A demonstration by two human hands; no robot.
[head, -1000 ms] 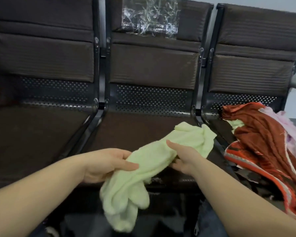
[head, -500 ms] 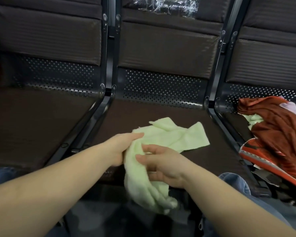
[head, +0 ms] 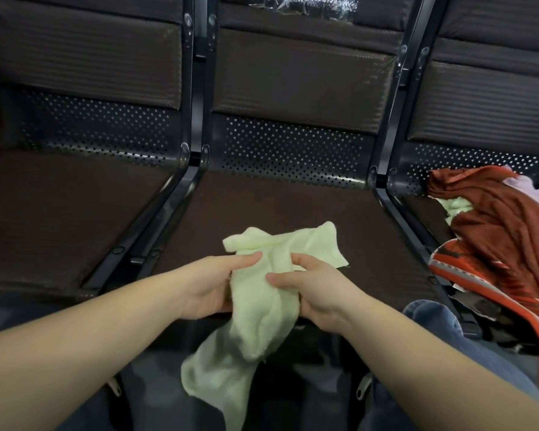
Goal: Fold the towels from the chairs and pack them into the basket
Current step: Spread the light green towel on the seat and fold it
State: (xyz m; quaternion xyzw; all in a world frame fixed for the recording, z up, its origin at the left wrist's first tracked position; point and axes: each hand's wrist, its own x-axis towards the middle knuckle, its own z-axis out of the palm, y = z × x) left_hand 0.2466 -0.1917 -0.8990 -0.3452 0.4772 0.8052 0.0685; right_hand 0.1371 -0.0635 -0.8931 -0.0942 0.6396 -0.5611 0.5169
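A pale green towel (head: 262,309) is bunched between both hands over the front edge of the middle chair seat (head: 277,209). My left hand (head: 213,284) grips its left side, and my right hand (head: 311,290) grips its right side. The towel's far end lies on the seat, and its near end hangs down below the seat edge. On the right chair lies a heap of cloth: a rust-red striped towel (head: 498,231), a second pale green towel (head: 456,206) partly under it, and a bit of pink cloth (head: 525,185). No basket is in view.
Three dark brown chairs stand joined in a row, with black metal frames (head: 168,206) between the seats. The left seat (head: 50,213) has nothing on it. Clear plastic wrap (head: 305,3) clings to the middle backrest. My knees in blue jeans (head: 433,318) sit close below the seat edge.
The hands have drawn together at the towel's middle, bunching it. The towel's far end has moved left onto the middle seat, away from the heap. The view has tilted down.
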